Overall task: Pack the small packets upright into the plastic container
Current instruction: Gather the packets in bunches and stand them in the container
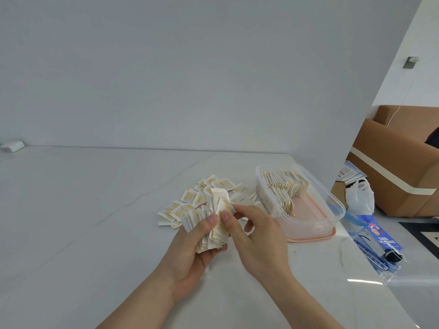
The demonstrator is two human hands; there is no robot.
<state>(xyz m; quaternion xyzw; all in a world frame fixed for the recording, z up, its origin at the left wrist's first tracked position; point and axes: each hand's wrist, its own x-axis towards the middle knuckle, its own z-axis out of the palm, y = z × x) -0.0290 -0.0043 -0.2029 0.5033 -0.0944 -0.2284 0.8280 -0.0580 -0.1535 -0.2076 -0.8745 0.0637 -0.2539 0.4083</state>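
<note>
Basically, left hand (pixel 190 255) grips a fanned stack of packets (pixel 213 224); right hand (pixel 256 236) pinches its top edge, near the half-filled plastic container (pixel 332 203). Light, floppy, probably slippery; squeeze flat faces.

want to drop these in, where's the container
In the head view, the container sits on the table's right side, just right of the loose packets.

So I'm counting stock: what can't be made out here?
Head view only:
- Print on the loose packets: too small.
- Bundle count: left hand and right hand cover it.
- Rows in the container: too dense to count.
</note>
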